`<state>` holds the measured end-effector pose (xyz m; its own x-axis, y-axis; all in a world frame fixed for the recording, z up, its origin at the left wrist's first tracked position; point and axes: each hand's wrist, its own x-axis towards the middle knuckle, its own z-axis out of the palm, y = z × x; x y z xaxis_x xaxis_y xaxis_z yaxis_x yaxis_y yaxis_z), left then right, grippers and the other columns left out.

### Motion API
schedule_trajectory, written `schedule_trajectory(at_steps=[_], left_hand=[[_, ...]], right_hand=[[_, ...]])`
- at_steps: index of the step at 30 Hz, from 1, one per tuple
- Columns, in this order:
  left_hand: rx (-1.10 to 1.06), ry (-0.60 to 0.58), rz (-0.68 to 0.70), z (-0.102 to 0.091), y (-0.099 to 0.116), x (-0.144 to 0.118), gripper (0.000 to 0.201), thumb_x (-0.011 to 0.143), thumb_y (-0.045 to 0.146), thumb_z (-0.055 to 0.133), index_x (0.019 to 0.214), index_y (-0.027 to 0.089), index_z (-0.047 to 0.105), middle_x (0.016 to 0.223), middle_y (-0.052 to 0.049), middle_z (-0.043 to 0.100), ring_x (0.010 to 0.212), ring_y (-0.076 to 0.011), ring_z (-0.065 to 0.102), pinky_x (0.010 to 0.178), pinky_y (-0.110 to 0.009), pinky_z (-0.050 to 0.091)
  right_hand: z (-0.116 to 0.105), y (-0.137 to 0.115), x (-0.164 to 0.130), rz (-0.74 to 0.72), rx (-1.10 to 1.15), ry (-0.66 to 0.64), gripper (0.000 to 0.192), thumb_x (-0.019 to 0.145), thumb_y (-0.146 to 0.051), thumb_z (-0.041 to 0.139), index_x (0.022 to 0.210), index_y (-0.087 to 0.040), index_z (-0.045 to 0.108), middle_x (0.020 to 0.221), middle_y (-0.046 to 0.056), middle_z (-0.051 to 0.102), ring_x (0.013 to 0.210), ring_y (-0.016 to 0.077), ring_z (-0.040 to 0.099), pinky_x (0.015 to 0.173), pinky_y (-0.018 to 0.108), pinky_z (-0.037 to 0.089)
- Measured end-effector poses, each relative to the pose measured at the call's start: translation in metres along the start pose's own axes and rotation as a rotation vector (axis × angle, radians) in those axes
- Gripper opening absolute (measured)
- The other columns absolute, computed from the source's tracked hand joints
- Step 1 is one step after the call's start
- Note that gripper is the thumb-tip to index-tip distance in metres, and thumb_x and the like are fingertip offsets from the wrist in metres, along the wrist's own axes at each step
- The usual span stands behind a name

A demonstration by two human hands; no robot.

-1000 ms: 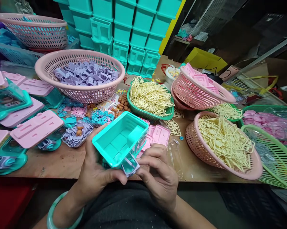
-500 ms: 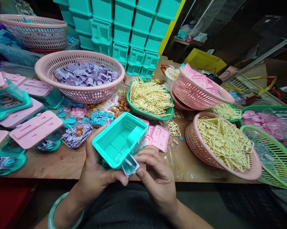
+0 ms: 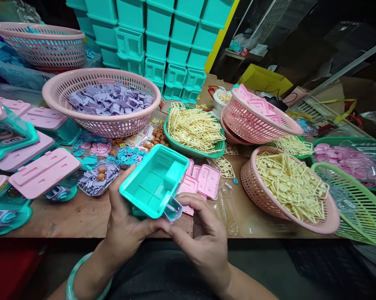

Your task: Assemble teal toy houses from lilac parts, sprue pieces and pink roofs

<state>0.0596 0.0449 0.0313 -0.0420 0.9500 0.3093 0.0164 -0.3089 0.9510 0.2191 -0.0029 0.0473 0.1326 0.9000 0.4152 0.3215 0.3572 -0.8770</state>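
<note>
A teal open-topped plastic box (image 3: 150, 185) is tilted toward me above the table's front edge. My left hand (image 3: 125, 216) grips it from the left side, thumb along its near end. At the box's near right corner sits a small purple plastic piece (image 3: 174, 209). My right hand (image 3: 203, 237) pinches this piece between thumb and index finger, and the thumbs almost meet below it. How the piece is joined to the box I cannot tell. Behind the box and right hand lie flat pink lids (image 3: 208, 181) on the table.
Finished-looking teal boxes with pink lids (image 3: 46, 173) crowd the left. A pink basket (image 3: 100, 121) holds purple parts, a green basket (image 3: 194, 152) cream frames, another pink basket (image 3: 253, 179) cream pieces. Teal boxes (image 3: 158, 50) are stacked at the back. A tray of purple parts (image 3: 97, 183) lies left.
The box has turned slightly and shifted a little left in view. My right fingers have moved closer around the purple piece, and the thumbs have come together. The whole view has shifted slightly.
</note>
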Motion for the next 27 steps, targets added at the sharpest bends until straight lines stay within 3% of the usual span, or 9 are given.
schedule_trajectory(at_steps=[4, 12, 21, 27], left_hand=[[-0.057, -0.016, -0.065, 0.002, 0.002, 0.001, 0.096, 0.062, 0.062, 0.089, 0.139, 0.030, 0.041, 0.132, -0.010, 0.061, 0.112, -0.0279, 0.068, 0.086, -0.035, 0.059], [-0.052, -0.013, -0.029, 0.004, 0.005, 0.002, 0.097, 0.056, 0.064, 0.089, 0.137, 0.031, 0.046, 0.128, -0.008, 0.065, 0.106, -0.0262, 0.071, 0.084, -0.034, 0.059], [0.000, 0.014, -0.107, -0.001, 0.001, 0.004, 0.089, 0.062, 0.058, 0.091, 0.135, 0.026, 0.051, 0.134, -0.009, 0.064, 0.120, -0.0277, 0.066, 0.095, -0.032, 0.056], [-0.019, 0.013, -0.003, -0.003, 0.000, 0.006, 0.088, 0.064, 0.060, 0.089, 0.136, 0.025, 0.053, 0.132, -0.011, 0.067, 0.113, -0.0269, 0.070, 0.087, -0.030, 0.060]], right_hand=[[0.003, -0.001, 0.001, -0.072, -0.064, 0.022, 0.031, 0.086, -0.019, 0.076, 0.115, -0.025, 0.067, 0.102, 0.006, 0.072, 0.095, 0.0228, 0.069, 0.084, 0.039, 0.059], [0.003, 0.000, -0.002, -0.252, -0.158, 0.063, 0.046, 0.086, -0.011, 0.070, 0.128, -0.028, 0.062, 0.105, 0.007, 0.074, 0.094, 0.0256, 0.070, 0.081, 0.045, 0.058], [0.005, 0.007, 0.000, -0.146, -0.057, 0.037, 0.035, 0.087, -0.014, 0.073, 0.120, -0.024, 0.066, 0.104, 0.007, 0.072, 0.096, 0.0224, 0.068, 0.084, 0.038, 0.058], [0.004, 0.010, -0.002, -0.229, -0.028, 0.030, 0.039, 0.088, -0.013, 0.073, 0.124, -0.022, 0.065, 0.106, 0.007, 0.072, 0.097, 0.0206, 0.068, 0.085, 0.036, 0.057]])
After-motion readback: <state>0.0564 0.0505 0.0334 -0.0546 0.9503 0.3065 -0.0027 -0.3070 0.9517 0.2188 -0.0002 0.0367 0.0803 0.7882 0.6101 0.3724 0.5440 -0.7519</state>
